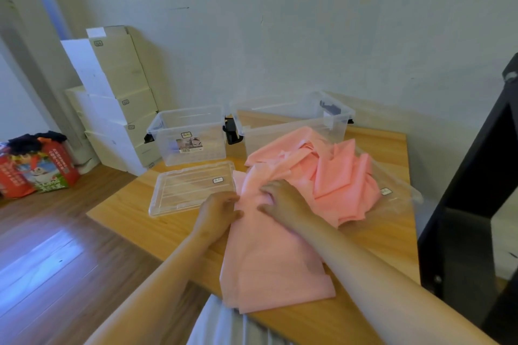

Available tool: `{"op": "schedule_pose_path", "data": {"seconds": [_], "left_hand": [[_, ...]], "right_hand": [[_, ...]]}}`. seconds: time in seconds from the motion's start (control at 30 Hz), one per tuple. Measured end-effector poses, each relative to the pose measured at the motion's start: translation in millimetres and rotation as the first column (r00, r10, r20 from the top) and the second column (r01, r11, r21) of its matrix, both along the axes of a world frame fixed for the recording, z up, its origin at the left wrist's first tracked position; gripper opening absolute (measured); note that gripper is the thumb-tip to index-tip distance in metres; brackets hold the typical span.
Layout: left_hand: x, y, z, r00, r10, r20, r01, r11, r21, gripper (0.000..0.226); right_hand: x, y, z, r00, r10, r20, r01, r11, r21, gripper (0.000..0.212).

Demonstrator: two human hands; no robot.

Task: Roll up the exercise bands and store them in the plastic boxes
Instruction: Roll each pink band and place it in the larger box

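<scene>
A light wooden surface [145, 232] stands against a pale wall, above a wood-plank floor with stacked cardboard cartons [117, 98] to the far left. Thin, sheet-like pink exercise bands [269, 260] lie across the middle and right of the surface. The far part is a crumpled heap, and one flat length runs toward the near edge and slightly overhangs it.

The bands look light, limp and stretchy, probably a little tacky against themselves. They should roll best if taken by an end or long edge, smoothed flat and kept taut so the layers do not bunch or spring open.

The left hand [218, 214] is at the left edge of the flat length, its fingers curled and pinching that edge. The right hand [280, 200] lies on top of the bands just beside it, where the flat length meets the heap. It is blurred, so I cannot tell whether it grasps a fold or only presses down.

A small clear plastic box [173, 145] and a larger clear plastic box [280, 136] stand open at the far side, beyond the hands. A flat clear plastic lid [179, 196] lies to the left of the bands.
</scene>
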State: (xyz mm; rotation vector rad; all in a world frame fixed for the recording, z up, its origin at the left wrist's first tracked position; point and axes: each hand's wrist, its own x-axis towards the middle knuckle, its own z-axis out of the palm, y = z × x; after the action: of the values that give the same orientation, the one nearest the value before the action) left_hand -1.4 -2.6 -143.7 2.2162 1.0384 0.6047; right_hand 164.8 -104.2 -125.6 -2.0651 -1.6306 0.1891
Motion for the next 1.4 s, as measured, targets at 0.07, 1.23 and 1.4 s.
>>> {"op": "schedule_pose_path", "data": {"seconds": [0.07, 1.23, 1.4], "left_hand": [[-0.1, -1.3, -2.3, 0.999, 0.028, 0.038, -0.03, 0.998, 0.052, 0.02], [69.6, -50.4, 214.6, 0.839, -0.367, 0.401, 0.411, 0.911, -0.026, 0.016], [78.7, -66.6, 200.8, 0.821, -0.363, 0.44, 0.403, 0.915, 0.002, 0.014]], "right_hand": [[-2.3, 3.5, -2.6, 0.999, -0.029, -0.033, 0.032, 0.996, 0.08, 0.033], [51.9, -49.1, 256.9, 0.916, -0.01, -0.401, 0.287, 0.715, 0.638, 0.012], [45.8, -55.0, 258.0, 0.918, 0.003, -0.398, 0.274, 0.721, 0.637, 0.014]]}}
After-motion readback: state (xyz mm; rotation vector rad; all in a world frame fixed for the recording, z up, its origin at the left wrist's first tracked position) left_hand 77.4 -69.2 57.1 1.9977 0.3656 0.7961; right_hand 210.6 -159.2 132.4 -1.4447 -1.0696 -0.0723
